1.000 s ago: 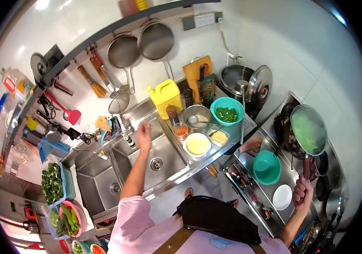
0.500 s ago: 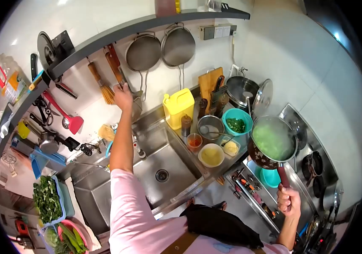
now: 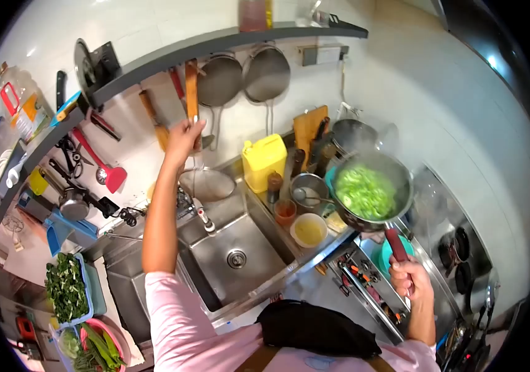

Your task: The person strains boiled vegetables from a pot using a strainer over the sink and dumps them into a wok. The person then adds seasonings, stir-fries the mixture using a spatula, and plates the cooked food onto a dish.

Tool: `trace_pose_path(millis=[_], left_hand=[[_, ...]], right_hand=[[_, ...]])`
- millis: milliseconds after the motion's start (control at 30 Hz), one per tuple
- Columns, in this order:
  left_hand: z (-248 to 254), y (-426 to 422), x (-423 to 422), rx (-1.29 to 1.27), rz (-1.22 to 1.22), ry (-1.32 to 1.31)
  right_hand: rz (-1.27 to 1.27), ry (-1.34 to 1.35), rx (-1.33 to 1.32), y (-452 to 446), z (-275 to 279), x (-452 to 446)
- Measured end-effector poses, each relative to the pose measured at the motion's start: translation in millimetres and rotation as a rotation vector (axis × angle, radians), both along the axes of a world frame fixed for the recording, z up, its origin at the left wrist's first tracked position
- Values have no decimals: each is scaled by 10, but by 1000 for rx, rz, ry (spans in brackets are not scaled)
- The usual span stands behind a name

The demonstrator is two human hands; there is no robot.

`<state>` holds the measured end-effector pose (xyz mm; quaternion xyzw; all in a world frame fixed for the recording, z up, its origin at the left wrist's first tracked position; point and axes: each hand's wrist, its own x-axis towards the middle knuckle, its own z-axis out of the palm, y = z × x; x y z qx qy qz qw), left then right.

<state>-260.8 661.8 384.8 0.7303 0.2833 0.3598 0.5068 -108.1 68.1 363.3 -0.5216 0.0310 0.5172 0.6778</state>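
Note:
My left hand (image 3: 183,141) is closed round a long-handled strainer in front of the back wall. Its wooden handle (image 3: 191,90) points up past my fingers, and its round grey bowl (image 3: 209,184) hangs below, over the back of the sink. My right hand (image 3: 411,278) grips the dark red handle (image 3: 397,243) of a deep pan (image 3: 409,197). Bright green chopped vegetables (image 3: 364,191) steam inside the pan, held above the counter's right end. Partly hidden behind the pan is a turquoise bowl (image 3: 330,178).
Below my left arm is a steel sink (image 3: 258,242). A yellow jug (image 3: 263,162), a metal pot with a ladle (image 3: 307,189) and a bowl of yellowish liquid (image 3: 309,230) stand beside it. Two round strainers (image 3: 267,73) hang under the shelf (image 3: 227,32). An open drawer (image 3: 364,282) lies below the pan.
The strainer has swung out from the wall, its bowl now lower and more visible. The pan has moved left and toward me, over the turquoise bowl, and its vegetables show more clearly.

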Motion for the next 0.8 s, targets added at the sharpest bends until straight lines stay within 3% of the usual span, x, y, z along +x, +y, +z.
trace_pose_path(millis=[100,133,167,233,300,500,567,700,800], left_hand=[[-346,-916,-415,439,-30,26],[-336,-1252,-566,309,39,100],[-355,-1515,-726,189,122,180],[-655,-1732,-1025,195,188,119],[-721,-2142,-1257,-200,173,-60],[-1288,-2978,-1811,-631,107,-649],[-1390,-3181,-1916,-786,75,-647],[-2085,-3510,-2167,-733,71,-424],[-2026,-3856,-2074,-845,259,-265]], right_hand=[[145,5,11,125,-158,177],[236,-105,13,243,-174,164],[291,-45,-20,357,-118,153],[412,-15,-3,516,-243,191],[501,10,11,574,-418,244],[704,169,81,779,-919,340],[759,135,38,968,-1056,198],[886,170,12,1063,-1311,42],[917,179,17,1018,-1463,-3]])
